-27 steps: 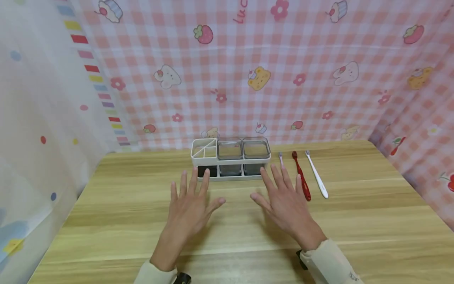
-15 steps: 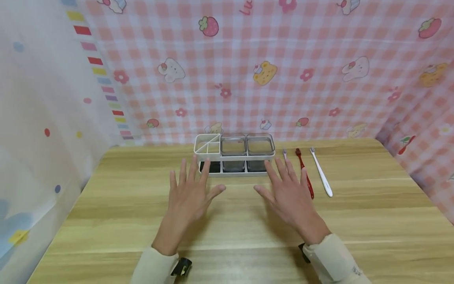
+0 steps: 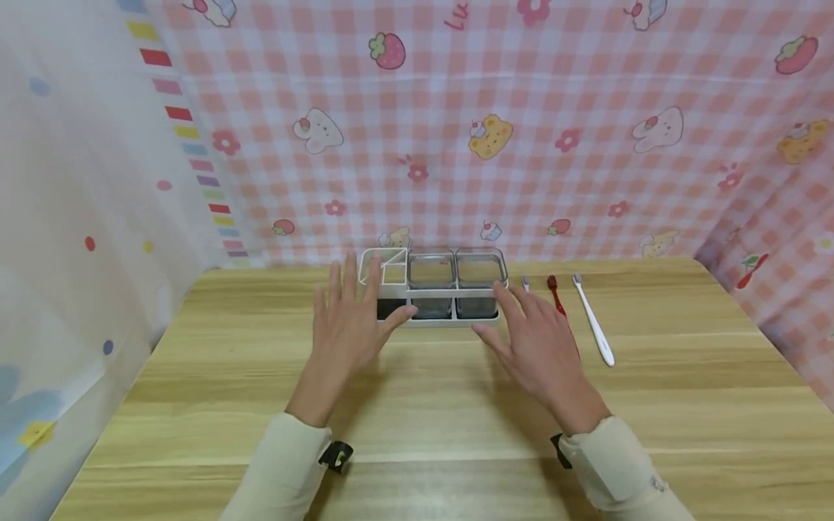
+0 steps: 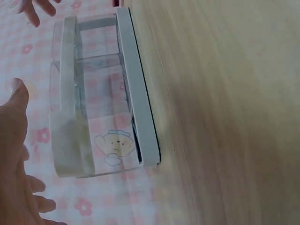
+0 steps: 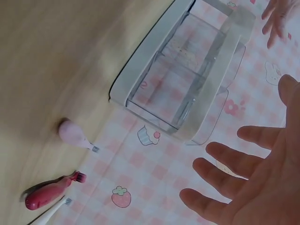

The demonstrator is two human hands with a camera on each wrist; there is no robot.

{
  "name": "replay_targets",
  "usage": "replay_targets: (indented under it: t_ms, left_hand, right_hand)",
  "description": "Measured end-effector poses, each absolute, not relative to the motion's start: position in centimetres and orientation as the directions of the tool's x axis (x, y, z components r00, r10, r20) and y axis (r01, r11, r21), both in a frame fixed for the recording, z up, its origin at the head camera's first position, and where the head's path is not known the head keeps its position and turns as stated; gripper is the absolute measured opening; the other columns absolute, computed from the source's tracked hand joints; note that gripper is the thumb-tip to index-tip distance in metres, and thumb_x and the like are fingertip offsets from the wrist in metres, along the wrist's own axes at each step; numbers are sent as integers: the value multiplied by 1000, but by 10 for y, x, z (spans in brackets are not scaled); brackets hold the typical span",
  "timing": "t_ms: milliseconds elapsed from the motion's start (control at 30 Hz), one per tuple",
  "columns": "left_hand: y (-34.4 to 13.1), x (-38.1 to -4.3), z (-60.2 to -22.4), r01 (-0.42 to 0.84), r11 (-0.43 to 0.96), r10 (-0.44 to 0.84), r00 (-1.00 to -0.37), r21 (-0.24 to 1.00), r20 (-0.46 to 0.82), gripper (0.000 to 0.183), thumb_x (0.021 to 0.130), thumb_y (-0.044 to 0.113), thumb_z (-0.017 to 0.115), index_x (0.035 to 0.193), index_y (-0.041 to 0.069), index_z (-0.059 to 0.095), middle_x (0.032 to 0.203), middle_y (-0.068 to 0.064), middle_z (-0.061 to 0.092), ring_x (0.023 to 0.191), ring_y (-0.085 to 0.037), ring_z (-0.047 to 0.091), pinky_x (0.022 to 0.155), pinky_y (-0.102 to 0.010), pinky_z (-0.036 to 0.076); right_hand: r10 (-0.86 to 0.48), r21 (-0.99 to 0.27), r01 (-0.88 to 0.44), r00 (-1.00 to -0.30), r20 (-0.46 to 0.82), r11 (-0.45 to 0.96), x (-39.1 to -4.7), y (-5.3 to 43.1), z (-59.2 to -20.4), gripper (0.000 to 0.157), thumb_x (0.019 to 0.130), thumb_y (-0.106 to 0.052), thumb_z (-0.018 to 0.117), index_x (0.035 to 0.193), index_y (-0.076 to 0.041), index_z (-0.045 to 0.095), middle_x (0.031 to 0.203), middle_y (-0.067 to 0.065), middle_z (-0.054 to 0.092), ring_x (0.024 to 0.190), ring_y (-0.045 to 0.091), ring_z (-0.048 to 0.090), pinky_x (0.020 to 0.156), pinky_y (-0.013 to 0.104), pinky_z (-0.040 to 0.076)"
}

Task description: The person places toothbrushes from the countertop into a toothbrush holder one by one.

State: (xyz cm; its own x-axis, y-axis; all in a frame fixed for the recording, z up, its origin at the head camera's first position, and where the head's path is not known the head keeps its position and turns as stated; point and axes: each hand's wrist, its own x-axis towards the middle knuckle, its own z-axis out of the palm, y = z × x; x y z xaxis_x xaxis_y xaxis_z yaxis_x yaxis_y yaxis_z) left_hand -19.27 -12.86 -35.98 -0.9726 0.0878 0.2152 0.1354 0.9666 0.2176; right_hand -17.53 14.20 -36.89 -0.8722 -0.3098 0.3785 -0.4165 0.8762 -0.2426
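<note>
A white toothbrush holder (image 3: 433,292) with two clear cups and a divided section stands near the back of the table. My left hand (image 3: 348,325) is spread over its left end, overlapping the divided section in the head view; in the left wrist view a gap shows between thumb and holder. My right hand (image 3: 541,344) is at its right front corner, fingers loosely bent with nothing in them. Three toothbrushes lie to the right: a lilac one (image 5: 74,134) partly hidden behind my right hand in the head view, a red one (image 5: 50,193), and a white one (image 3: 594,320).
The wooden table (image 3: 417,420) reaches back to a pink checked cloth (image 3: 430,195) hung behind it. A white dotted cloth (image 3: 85,217) hangs along the left side. Black straps (image 3: 336,456) show at both wrists.
My left hand has moved forward, up over the holder's left end. The right hand has shifted slightly forward and its fingers have bent a little. Holder and toothbrushes have stayed in place.
</note>
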Motion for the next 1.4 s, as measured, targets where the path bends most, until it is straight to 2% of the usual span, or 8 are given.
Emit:
replay_targets:
  t_ms: [167,300,500,600,733,833,1033,1400]
  left_hand:
    - [-127,-205,-361,145,954,73,-961,261,268,110,87,81,48,164,20,0,167,-22,6,150,-46,14,114,-65,21]
    - [-129,-217,-365,157,932,57,-953,326,297,116,84,78,58,164,14,4,166,-24,11,148,-46,19,113,-63,27]
    - [-133,-232,-375,165,878,17,-949,448,316,113,81,71,69,162,11,17,160,-24,22,141,-47,32,96,-64,46]
    - [-133,-238,-376,152,854,-4,-955,498,297,110,80,71,69,159,9,22,156,-24,27,135,-46,38,93,-62,48]
    - [-132,-244,-374,134,836,-14,-964,533,265,111,79,70,70,157,5,25,152,-24,31,126,-44,44,93,-58,49]
    - [-132,-246,-374,127,835,-10,-969,535,245,112,79,69,71,156,2,26,152,-24,31,125,-43,45,94,-56,48]
    - [-132,-248,-376,140,828,10,-972,543,235,112,79,67,72,153,-4,28,150,-23,32,126,-41,47,100,-54,46]
    - [-136,-251,-375,112,820,4,-982,561,190,115,78,69,71,156,-2,26,150,-22,32,124,-42,49,99,-55,46]
  right_hand:
    - [-277,-276,-408,-868,412,870,-180,144,-364,68,98,-50,61,146,-3,51,139,24,54,124,45,52,98,63,42]
    - [-269,-272,-406,-864,425,873,-185,146,-357,63,97,-44,67,141,-1,55,134,24,57,116,44,55,93,61,45]
    - [-252,-289,-366,-897,363,885,-190,152,-341,61,97,-40,67,142,-1,53,134,24,56,117,43,55,90,59,48]
    - [-222,-320,-332,-916,333,887,-191,159,-331,60,97,-38,67,144,-2,52,134,23,56,117,42,55,85,60,50]
    - [-191,-350,-299,-931,312,888,-196,169,-319,59,97,-35,67,144,-2,51,131,24,56,109,41,57,77,57,51]
    - [-173,-375,-277,-942,287,884,-202,177,-313,60,98,-33,66,146,-1,50,133,26,55,111,42,55,79,58,50]
    - [-125,-426,-239,-952,278,873,-216,192,-312,61,97,-27,68,145,3,47,134,30,54,121,47,51,95,63,44]
    - [-70,-509,-204,-960,271,837,-239,216,-330,62,98,-26,66,146,6,45,139,32,50,127,49,46,101,65,38]
